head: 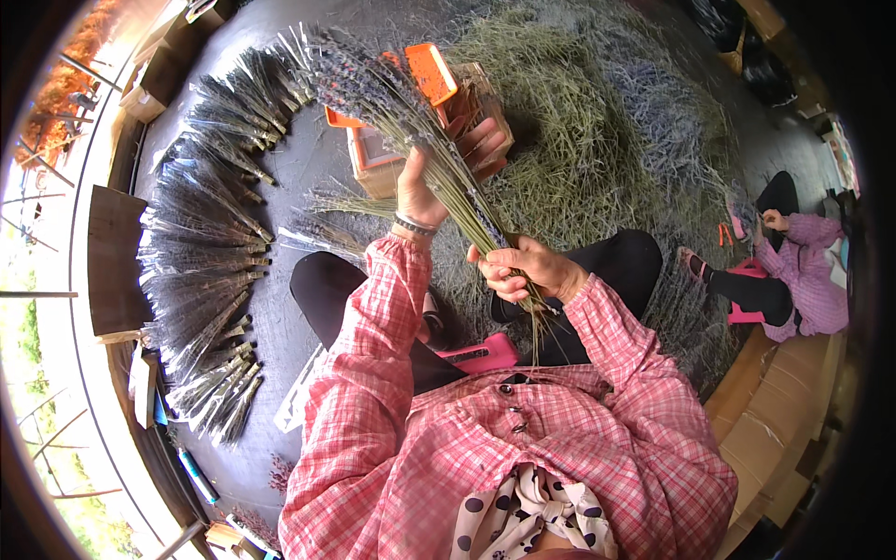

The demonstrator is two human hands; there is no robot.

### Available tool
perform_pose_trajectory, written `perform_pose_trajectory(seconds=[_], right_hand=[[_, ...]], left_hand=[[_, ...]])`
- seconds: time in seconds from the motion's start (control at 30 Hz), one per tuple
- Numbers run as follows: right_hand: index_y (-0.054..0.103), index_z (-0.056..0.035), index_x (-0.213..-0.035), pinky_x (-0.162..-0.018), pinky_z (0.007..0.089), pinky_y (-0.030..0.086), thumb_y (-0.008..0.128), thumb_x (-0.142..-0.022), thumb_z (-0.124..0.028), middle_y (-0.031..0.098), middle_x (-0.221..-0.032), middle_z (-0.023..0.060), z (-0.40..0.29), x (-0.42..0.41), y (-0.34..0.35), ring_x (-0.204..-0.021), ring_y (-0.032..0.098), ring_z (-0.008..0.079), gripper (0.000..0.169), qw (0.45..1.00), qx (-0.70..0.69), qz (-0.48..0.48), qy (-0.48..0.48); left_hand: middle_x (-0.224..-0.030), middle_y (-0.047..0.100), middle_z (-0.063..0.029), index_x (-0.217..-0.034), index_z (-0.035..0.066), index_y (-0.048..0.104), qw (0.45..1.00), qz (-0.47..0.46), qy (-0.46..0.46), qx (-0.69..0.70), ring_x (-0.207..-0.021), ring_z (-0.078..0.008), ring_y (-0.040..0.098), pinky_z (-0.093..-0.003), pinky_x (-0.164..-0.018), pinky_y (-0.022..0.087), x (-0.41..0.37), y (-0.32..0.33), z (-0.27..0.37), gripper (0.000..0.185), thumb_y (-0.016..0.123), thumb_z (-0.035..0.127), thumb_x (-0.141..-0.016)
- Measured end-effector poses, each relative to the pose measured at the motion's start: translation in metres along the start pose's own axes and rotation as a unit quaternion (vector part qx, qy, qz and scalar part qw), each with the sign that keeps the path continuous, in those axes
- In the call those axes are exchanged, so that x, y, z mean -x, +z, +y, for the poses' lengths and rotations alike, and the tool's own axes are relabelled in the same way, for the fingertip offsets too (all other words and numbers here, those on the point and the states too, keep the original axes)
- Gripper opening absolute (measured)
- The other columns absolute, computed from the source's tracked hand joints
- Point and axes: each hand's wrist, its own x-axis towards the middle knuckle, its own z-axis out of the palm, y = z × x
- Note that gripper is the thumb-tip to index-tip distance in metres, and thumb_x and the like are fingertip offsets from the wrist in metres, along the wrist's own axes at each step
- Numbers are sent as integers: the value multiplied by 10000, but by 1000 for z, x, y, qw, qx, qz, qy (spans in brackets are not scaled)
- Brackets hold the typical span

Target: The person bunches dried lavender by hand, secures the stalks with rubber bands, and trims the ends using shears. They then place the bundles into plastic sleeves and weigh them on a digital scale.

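A bunch of dried lavender (458, 182) slants across the view, its purple flower heads at the upper left and its cut stems towards me. My right hand (535, 268) grips the stems near their lower ends. Farther up, the stems lie across the palm of my left hand (424, 185), between its thumb and its spread fingers. Some loose stem ends hang below my right hand. Behind the bunch stands a cardboard box (381, 180) with an orange-rimmed tray (432, 73) on it, partly hidden by the flowers.
Finished-looking lavender bundles in clear wrap (203, 252) curve along the floor at left. A large heap of loose lavender (581, 119) spreads at upper right. A pink stool (486, 352) shows beneath me. Another person (805, 269) sits at far right. Cardboard boxes (115, 259) line the left edge.
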Motion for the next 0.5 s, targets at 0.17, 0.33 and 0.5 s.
perform_pose_trajectory(seconds=[0.17,0.33,0.5], right_hand=[[451,8,-1190,-522,208,442,561,-892,-297,461,-749,-18,9,0,-12,-585,459,59,440,995,-72,-65,8],[407,14,-1289,-867,300,466,584,-861,-426,605,-1078,115,-10,-7,-29,-981,586,189,638,966,204,77,-139],[568,-16,-1117,-808,266,454,601,-880,-314,619,-1015,48,-15,-14,-22,-895,576,122,383,857,383,240,-248]], left_hand=[[-747,427,29,-1279,-37,404,995,-7,-2,97,-646,-109,439,-408,-858,434,4,-11,0,523,552,255,-872],[-743,414,22,-1216,-41,455,997,57,43,-11,-688,-115,443,-359,-860,402,13,-5,20,411,528,184,-880],[-771,422,-2,-1245,-64,427,994,71,63,-52,-741,-137,464,-409,-1040,334,20,-9,35,446,534,154,-870]])
